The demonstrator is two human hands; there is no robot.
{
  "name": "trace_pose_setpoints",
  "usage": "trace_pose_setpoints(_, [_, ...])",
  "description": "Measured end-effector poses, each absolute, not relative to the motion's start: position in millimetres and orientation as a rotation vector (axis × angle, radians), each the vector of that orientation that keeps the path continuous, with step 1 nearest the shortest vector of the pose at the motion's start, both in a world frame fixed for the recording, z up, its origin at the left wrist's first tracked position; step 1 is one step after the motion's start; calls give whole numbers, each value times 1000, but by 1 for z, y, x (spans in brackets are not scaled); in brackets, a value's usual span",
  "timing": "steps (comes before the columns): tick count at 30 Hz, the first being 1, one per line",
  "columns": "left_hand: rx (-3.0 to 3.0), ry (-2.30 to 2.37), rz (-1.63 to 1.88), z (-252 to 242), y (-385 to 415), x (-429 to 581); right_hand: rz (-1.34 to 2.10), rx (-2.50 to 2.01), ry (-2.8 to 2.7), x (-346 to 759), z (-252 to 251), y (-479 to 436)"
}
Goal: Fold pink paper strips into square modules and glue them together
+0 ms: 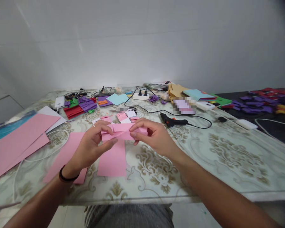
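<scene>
Between my two hands is a folded strip of pink paper [123, 135], held level above the table. My left hand [95, 139] pinches its left end, with fingers over the top and the thumb in front. At the other end, my right hand [152, 134] grips it between thumb and fingers. Beneath and nearer me lies a flat pink sheet [111, 161], and another pink sheet [64, 155] sits partly under my left forearm. Just behind the strip are several small folded pink and white paper pieces [123, 117], partly hidden by my hands.
A black glue gun [172, 120] with a looping cord lies to the right. Large pink sheets [21, 136] cover the left side. Behind are a white power strip [141, 96], purple folded papers [86, 104], red papers [73, 111] and light blue sheets [118, 99]. White cables cross both sides.
</scene>
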State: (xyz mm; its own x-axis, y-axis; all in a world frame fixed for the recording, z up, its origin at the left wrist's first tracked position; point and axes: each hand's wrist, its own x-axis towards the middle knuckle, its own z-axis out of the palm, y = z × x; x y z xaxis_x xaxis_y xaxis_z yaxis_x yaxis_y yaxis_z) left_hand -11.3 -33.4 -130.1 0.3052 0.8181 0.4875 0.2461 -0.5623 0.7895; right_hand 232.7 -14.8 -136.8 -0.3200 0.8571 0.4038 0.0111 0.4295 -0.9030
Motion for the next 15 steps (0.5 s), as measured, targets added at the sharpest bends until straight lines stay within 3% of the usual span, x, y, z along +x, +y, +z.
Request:
trace_pose_setpoints(7, [1774, 992, 1323, -130, -35, -10, 1023, -777, -1678, 231, -138, -16])
trace_pose_setpoints(15, [2143, 981, 1414, -127, -27, -22, 957, -779, -1691, 236, -138, -12])
